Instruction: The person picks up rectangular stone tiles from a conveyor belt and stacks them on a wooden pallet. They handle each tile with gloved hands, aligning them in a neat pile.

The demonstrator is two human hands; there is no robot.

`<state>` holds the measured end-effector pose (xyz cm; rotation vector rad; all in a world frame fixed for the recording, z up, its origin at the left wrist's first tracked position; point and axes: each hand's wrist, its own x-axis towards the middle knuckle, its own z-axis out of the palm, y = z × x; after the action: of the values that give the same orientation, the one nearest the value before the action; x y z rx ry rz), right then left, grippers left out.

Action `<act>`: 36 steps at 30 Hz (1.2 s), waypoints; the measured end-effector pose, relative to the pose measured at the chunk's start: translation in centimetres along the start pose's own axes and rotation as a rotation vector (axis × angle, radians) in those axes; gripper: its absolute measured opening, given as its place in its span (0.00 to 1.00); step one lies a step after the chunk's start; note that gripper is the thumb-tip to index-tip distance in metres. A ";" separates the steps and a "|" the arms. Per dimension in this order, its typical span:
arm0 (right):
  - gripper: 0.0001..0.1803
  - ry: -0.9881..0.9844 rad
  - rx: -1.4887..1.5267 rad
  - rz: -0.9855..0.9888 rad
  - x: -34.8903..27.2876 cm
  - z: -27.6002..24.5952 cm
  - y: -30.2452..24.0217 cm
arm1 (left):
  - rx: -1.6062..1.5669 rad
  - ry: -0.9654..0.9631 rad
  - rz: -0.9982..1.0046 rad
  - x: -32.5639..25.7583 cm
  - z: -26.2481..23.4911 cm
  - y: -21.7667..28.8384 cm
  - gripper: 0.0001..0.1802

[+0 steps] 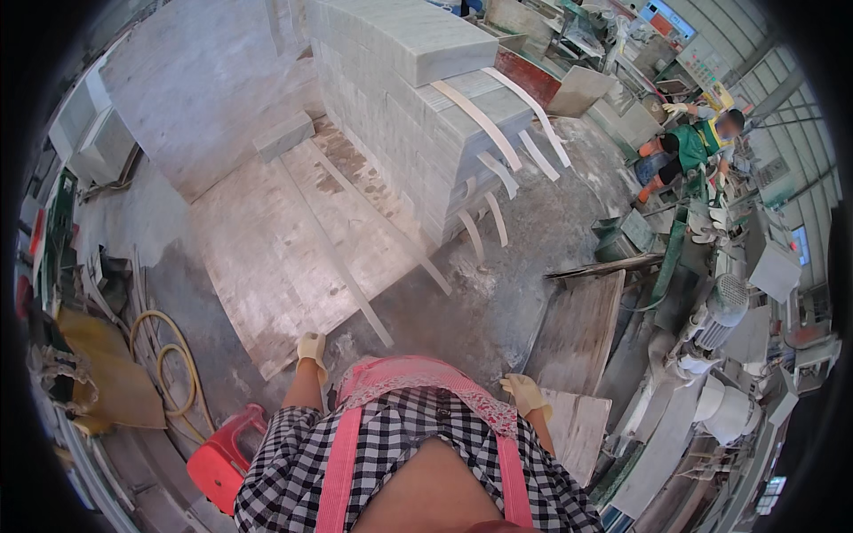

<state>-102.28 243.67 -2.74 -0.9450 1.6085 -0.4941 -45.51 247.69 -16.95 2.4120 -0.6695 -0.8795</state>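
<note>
My left hand (311, 347), in a cream work glove, hangs near the front edge of a pale wooden board (258, 258). Nothing shows in it, and its fingers are too small and bunched to read. On the other side of my pink apron (391, 377), my right hand (526, 395) wears a matching glove. Its fingers are partly spread, with nothing held. Two flat pale strips (324, 235) run along the board, and a small stone block (283, 136) sits at its back. Beside them rises a stack of grey-white stone slabs (373, 115), with several strip ends (484, 120) poking out.
A red plastic stool (220, 462) and a coiled yellow hose (182, 364) are at my left. To the right are wooden planks (577, 333), a motor (724, 309) and green machinery. Further back, a person in a green apron (691, 151) works among machines.
</note>
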 end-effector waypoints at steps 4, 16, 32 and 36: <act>0.21 -0.033 0.011 0.041 -0.6 -0.5 1.1 | -0.022 -0.033 -0.011 -0.8 0.2 0.7 0.25; 0.21 0.009 0.123 0.040 -0.5 0.1 3.0 | -0.007 -0.064 0.012 -2.2 0.3 5.0 0.23; 0.18 0.027 0.042 -0.013 -1.1 -0.1 4.6 | -0.056 -0.046 0.002 -4.2 -0.1 5.0 0.24; 0.17 0.235 -0.046 -0.256 -2.0 0.1 3.4 | -0.060 -0.087 -0.009 -4.7 -0.8 5.4 0.25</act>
<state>-103.15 247.31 -4.09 -1.1701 1.7221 -0.7718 -49.60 246.54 -11.19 2.3370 -0.6552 -0.9996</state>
